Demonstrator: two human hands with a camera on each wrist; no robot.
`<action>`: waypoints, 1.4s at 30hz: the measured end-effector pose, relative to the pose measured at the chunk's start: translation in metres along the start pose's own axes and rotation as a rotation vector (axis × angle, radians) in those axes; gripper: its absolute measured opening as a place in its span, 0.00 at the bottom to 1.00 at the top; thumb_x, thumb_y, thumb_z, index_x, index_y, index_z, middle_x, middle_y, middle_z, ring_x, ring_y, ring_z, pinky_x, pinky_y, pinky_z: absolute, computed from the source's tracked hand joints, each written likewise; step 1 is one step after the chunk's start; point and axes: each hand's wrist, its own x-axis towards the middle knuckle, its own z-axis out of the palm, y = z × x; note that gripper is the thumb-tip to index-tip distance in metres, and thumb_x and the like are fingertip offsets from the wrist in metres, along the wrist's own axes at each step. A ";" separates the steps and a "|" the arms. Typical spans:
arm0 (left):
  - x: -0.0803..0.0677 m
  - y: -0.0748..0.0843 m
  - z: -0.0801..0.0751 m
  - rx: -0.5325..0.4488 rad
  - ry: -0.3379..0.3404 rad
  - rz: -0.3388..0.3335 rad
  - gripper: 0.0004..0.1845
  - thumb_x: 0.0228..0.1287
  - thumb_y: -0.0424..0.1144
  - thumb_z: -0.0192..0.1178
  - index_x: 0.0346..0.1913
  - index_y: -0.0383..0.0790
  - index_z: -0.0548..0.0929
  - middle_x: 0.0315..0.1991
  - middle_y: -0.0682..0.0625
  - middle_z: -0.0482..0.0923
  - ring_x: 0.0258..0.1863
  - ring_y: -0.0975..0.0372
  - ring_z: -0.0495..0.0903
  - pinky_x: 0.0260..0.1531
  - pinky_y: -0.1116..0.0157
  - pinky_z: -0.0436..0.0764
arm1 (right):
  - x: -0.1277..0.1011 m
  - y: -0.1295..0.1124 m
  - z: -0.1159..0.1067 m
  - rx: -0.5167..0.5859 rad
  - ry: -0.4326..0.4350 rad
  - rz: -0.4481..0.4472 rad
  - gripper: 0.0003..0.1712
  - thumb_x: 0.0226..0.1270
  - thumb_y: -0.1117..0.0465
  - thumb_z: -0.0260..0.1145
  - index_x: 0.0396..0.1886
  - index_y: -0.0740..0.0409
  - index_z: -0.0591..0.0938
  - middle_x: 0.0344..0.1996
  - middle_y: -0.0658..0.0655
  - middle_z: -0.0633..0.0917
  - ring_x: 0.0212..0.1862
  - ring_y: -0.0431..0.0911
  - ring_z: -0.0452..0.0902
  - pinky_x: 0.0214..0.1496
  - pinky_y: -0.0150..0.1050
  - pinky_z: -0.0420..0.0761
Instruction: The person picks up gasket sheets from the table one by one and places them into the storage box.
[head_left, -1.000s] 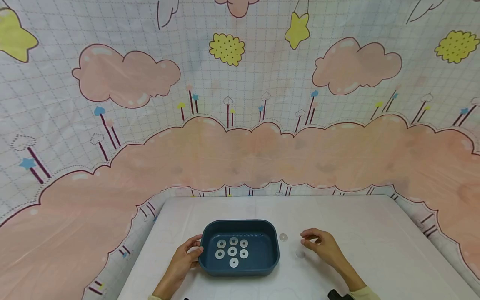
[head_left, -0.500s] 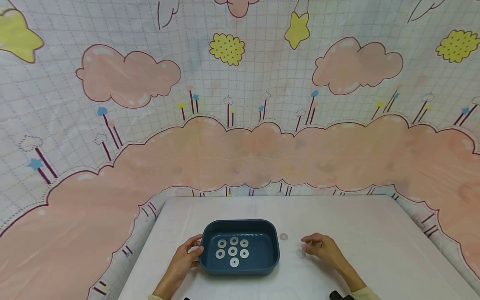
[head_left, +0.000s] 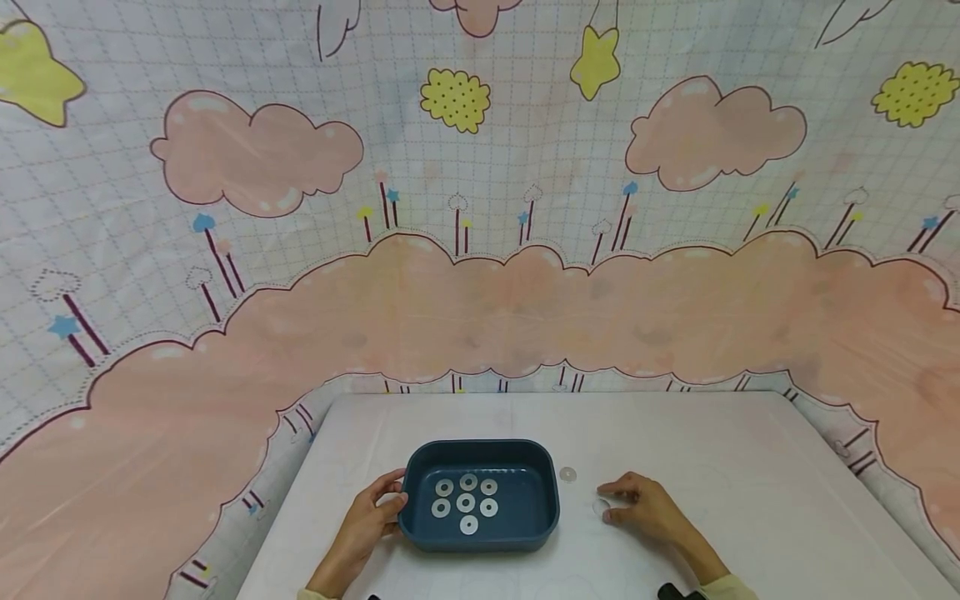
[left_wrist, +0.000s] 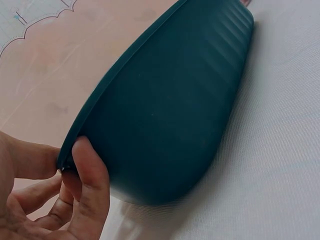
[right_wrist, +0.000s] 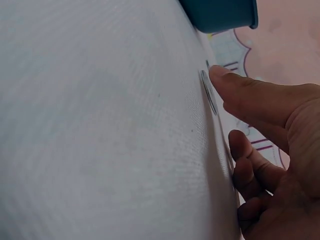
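Observation:
A dark blue-green rectangular basin (head_left: 525, 535) stands on the white table, with several round metal washers inside, such as one washer (head_left: 468, 525) at the front. My left hand (head_left: 372, 510) grips the basin's left rim; in the left wrist view, fingers (left_wrist: 93, 170) press its outer wall. To the right of the basin, my right hand (head_left: 648, 508) is low over the table, thumb and index finger parted around a loose washer (head_left: 600, 506). The right wrist view shows that washer (right_wrist: 208, 92) nearly edge-on close to a fingertip; contact is hard to tell.
Another loose washer (head_left: 567, 474) lies between the basin and my right hand. The white table (head_left: 675, 433) ends at a cloth backdrop (head_left: 480, 317) with printed clouds and stars. A dark object (head_left: 678, 592) sits at the right wrist.
My right hand has come down and closer to the nearer loose washer, and its thumb and index finger have spread around it. My left hand and the basin stay in place.

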 end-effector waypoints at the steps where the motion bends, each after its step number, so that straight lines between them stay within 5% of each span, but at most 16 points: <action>1: 0.000 0.000 0.000 0.000 0.000 0.000 0.25 0.68 0.30 0.55 0.67 0.34 0.70 0.50 0.42 0.67 0.34 0.57 0.77 0.30 0.64 0.78 | 0.000 0.000 0.000 -0.001 -0.006 -0.004 0.21 0.47 0.52 0.79 0.44 0.51 0.88 0.38 0.47 0.82 0.41 0.37 0.72 0.43 0.31 0.72; 14: 0.001 0.000 0.000 -0.003 0.010 0.003 0.24 0.68 0.30 0.55 0.67 0.35 0.71 0.49 0.42 0.68 0.34 0.57 0.77 0.29 0.64 0.78 | 0.000 0.002 0.003 -0.015 -0.021 -0.014 0.17 0.50 0.55 0.78 0.41 0.50 0.89 0.37 0.46 0.80 0.40 0.36 0.69 0.43 0.31 0.71; 25: -0.001 0.000 0.000 -0.004 0.009 0.009 0.24 0.68 0.30 0.55 0.66 0.34 0.71 0.49 0.43 0.68 0.33 0.57 0.77 0.28 0.64 0.78 | 0.001 0.005 0.004 -0.005 -0.003 -0.110 0.13 0.52 0.56 0.76 0.39 0.47 0.86 0.41 0.47 0.83 0.45 0.35 0.74 0.47 0.33 0.74; 31: -0.001 -0.001 0.000 -0.005 0.008 0.004 0.24 0.68 0.30 0.55 0.67 0.35 0.71 0.49 0.43 0.67 0.33 0.57 0.77 0.28 0.64 0.78 | -0.001 0.005 0.004 0.043 -0.011 -0.071 0.13 0.54 0.59 0.75 0.40 0.50 0.85 0.42 0.49 0.86 0.47 0.38 0.77 0.51 0.34 0.75; 42: 0.000 -0.002 0.000 -0.009 0.004 -0.004 0.24 0.69 0.30 0.55 0.67 0.35 0.71 0.50 0.42 0.67 0.34 0.56 0.77 0.28 0.63 0.78 | -0.004 0.004 0.000 0.138 -0.020 -0.058 0.06 0.60 0.65 0.69 0.38 0.55 0.85 0.36 0.52 0.86 0.37 0.34 0.75 0.41 0.30 0.75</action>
